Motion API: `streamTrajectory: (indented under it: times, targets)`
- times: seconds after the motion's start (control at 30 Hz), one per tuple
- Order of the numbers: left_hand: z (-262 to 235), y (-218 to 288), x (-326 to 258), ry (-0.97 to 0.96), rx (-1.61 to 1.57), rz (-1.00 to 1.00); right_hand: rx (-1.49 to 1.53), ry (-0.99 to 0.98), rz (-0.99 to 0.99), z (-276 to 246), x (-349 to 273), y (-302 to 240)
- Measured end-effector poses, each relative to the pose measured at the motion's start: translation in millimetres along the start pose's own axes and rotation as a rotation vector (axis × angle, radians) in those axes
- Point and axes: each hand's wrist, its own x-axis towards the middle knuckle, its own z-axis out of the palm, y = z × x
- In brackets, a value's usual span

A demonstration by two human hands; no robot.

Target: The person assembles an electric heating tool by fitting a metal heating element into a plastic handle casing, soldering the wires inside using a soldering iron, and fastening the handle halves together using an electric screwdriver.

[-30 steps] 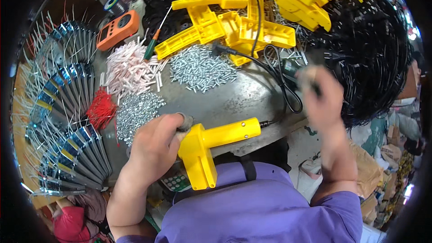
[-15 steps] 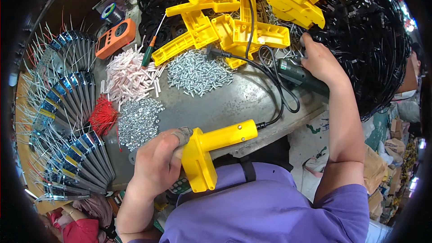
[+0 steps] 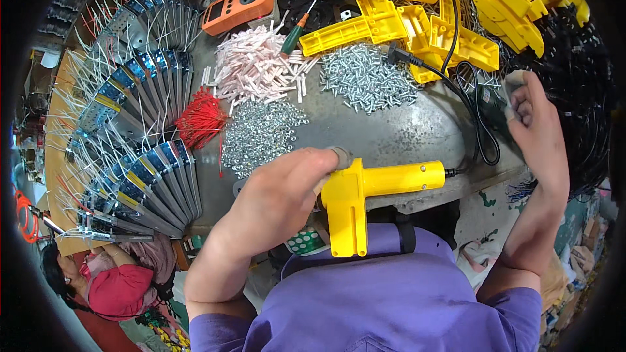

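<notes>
My left hand (image 3: 280, 189) is closed on a yellow plastic tool housing (image 3: 347, 218) at the table's front edge. The housing's round handle points right, with two screws in it and a black cord leaving its end. My right hand (image 3: 540, 130) is raised at the right, fingers loosely curled and apart, nothing visible in it. Just left of it lies a dark green power tool (image 3: 492, 105), partly hidden by the hand and a looped black cord (image 3: 479, 140). Worn coverings show on fingertips of both hands.
Piles of screws (image 3: 368, 78), nuts (image 3: 261, 133), pale sleeves (image 3: 257, 62) and red pieces (image 3: 201, 119) lie on the metal table. Yellow shells (image 3: 495, 6) and black cords (image 3: 580, 98) fill the far right. Metal parts with wires (image 3: 147, 85) stand left, near an orange device (image 3: 238, 8). Another person (image 3: 120, 287) sits lower left.
My right hand has let go of the dark green power tool and lifted away to the right. The view has shifted left; my left hand still holds the yellow housing.
</notes>
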Motion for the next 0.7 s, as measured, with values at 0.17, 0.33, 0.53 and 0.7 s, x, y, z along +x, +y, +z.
streamTrajectory:
  times: [0.17,0.33,0.53,0.7]
  targets:
    - [-14,18,21,-0.250,0.253,0.202,0.243,-0.035,-0.029,7,-15,-18]
    - [-10,-1,27,-0.141,0.122,0.191,0.487,-0.030,-0.078,15,-31,-26]
    - [0,-7,20,-0.080,-0.129,-0.088,0.546,-0.134,-0.116,21,-43,-29]
    - [-2,-4,20,-0.085,0.057,0.086,0.534,-0.096,-0.243,25,-48,-38]
